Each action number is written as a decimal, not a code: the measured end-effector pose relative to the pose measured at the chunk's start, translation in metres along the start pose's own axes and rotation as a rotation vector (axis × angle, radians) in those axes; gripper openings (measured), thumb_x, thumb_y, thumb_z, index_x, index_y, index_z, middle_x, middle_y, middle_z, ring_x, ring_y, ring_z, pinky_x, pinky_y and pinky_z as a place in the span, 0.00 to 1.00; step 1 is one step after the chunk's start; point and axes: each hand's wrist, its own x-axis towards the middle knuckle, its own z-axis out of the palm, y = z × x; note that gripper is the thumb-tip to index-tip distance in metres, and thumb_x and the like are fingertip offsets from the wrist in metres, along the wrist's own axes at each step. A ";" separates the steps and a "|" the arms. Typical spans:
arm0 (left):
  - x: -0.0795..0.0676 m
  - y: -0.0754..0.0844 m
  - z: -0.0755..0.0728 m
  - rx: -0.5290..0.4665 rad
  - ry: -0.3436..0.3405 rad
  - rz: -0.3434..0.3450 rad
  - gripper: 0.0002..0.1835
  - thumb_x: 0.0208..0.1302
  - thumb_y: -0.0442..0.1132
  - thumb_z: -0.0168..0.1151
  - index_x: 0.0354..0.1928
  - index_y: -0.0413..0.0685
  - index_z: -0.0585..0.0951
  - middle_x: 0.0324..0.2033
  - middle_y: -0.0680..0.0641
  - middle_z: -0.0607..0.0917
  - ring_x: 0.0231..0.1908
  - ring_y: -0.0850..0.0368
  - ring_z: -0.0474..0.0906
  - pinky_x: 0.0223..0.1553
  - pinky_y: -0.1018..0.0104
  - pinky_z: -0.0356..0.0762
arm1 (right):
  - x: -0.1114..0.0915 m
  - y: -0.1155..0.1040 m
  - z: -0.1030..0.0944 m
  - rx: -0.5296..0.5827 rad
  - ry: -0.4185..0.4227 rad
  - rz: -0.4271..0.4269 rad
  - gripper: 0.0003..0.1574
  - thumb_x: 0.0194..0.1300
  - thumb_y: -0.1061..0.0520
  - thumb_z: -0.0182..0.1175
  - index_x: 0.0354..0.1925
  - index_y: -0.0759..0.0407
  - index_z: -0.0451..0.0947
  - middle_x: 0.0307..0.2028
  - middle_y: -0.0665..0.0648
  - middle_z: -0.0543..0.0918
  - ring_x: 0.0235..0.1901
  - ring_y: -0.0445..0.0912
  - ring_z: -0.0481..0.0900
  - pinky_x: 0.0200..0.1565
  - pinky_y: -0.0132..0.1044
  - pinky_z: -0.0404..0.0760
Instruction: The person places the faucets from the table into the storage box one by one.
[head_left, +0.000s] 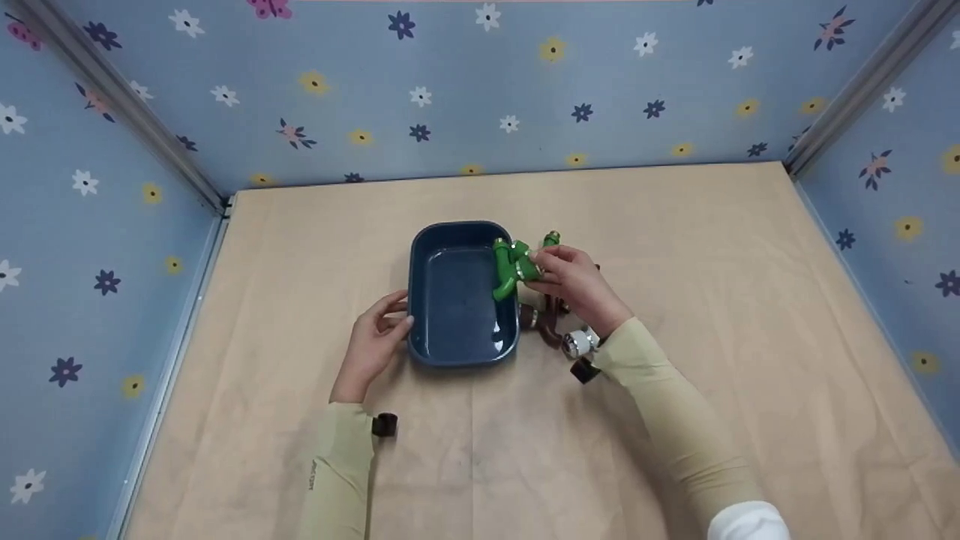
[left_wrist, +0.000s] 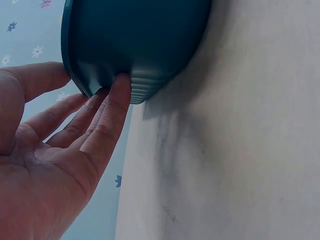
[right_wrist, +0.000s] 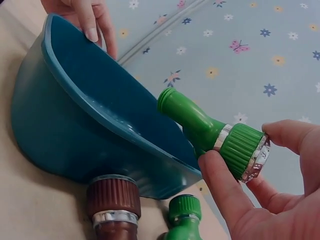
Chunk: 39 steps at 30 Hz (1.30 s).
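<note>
My left hand holds a deep blue plastic basin at its left side. In the left wrist view its thumb is at the rim, and its fingers lie against the outer wall. My right hand pinches a green plastic tap by its ribbed collar with a silvery band. The tap is over the basin's right rim, its threaded spout tilted up in the right wrist view. Beneath the right hand are a brown tap and a second green tap, beside the basin. The right hand and wrist partly hide them in the head view.
A silvery ribbed fitting lies near the brown tap, close to the right wrist. Brown paper covers the table. Flowered blue panels stand at the back and both sides, with metal posts in the corners.
</note>
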 end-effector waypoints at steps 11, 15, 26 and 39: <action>-0.011 0.029 0.000 -0.022 -0.028 -0.012 0.26 0.67 0.27 0.55 0.66 0.33 0.66 0.55 0.30 0.74 0.49 0.38 0.77 0.43 0.57 0.79 | 0.014 0.004 0.018 -0.101 0.010 -0.016 0.21 0.66 0.54 0.62 0.49 0.68 0.72 0.49 0.65 0.75 0.43 0.51 0.81 0.46 0.41 0.80; -0.014 0.034 0.000 -0.024 -0.038 -0.015 0.26 0.68 0.28 0.55 0.67 0.34 0.66 0.56 0.31 0.73 0.49 0.38 0.76 0.44 0.42 0.76 | 0.017 0.004 0.021 -0.101 0.016 -0.006 0.22 0.65 0.54 0.62 0.49 0.69 0.72 0.49 0.65 0.74 0.43 0.51 0.81 0.46 0.40 0.80; -0.014 0.034 0.000 -0.017 -0.023 -0.015 0.25 0.67 0.27 0.56 0.66 0.33 0.67 0.55 0.31 0.74 0.48 0.39 0.77 0.38 0.68 0.79 | 0.023 0.003 0.036 -0.154 0.001 0.017 0.25 0.62 0.50 0.66 0.48 0.67 0.73 0.48 0.64 0.77 0.42 0.51 0.82 0.45 0.39 0.81; -0.005 0.007 -0.002 -0.034 -0.012 0.009 0.25 0.67 0.30 0.58 0.66 0.39 0.69 0.54 0.35 0.76 0.47 0.42 0.78 0.37 0.68 0.78 | 0.027 0.009 0.053 -0.188 -0.051 0.014 0.24 0.63 0.51 0.65 0.48 0.67 0.72 0.48 0.64 0.76 0.43 0.51 0.81 0.45 0.40 0.81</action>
